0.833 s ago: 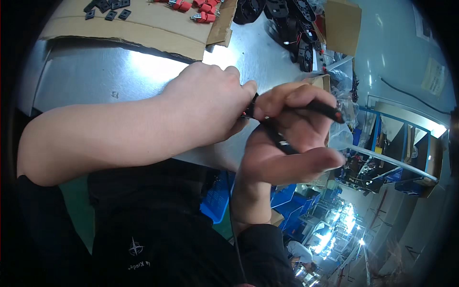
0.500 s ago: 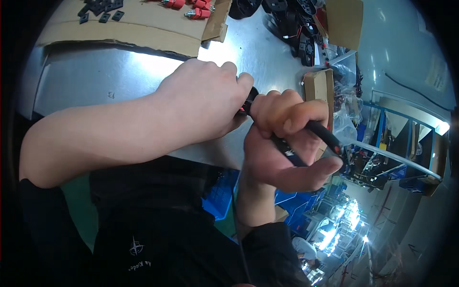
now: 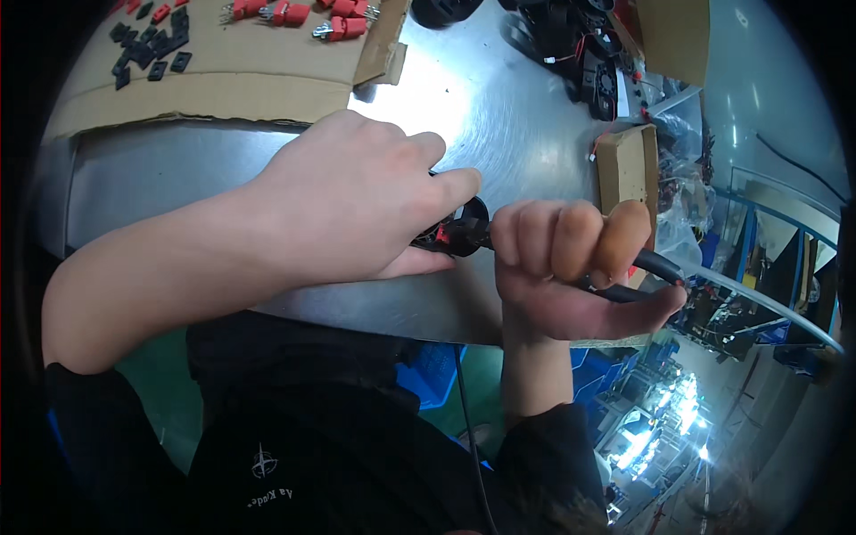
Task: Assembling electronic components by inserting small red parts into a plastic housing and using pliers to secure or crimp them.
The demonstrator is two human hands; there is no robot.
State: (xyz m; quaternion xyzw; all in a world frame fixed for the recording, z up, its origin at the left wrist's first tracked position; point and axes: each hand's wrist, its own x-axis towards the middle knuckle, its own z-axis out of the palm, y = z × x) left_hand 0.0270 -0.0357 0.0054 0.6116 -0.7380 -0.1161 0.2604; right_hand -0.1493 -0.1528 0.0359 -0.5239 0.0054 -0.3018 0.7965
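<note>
My left hand (image 3: 374, 192) is closed around a black part with a curved rim (image 3: 475, 210), just above the front of the metal table. Most of that part is hidden under my fingers; a small red bit shows beside it. My right hand (image 3: 575, 263) is wrapped around the black handles of pliers (image 3: 660, 266), whose handle ends stick out past the fingers on the right. The dark head of the pliers points left and meets the part at my left hand. What exactly the jaws touch cannot be made out.
A cardboard tray (image 3: 250, 96) at the far left bears red connectors (image 3: 339, 29) with metal ends and small black blocks (image 3: 156, 49). Several black fans (image 3: 604, 89) lie at the far right of the metal table (image 3: 526, 143). Nearer stands a small cardboard box (image 3: 626, 169).
My right hand has moved right and a little down with the pliers, and its grip has closed. Their head is now more visible. My left hand keeps its hold, slightly lower.
</note>
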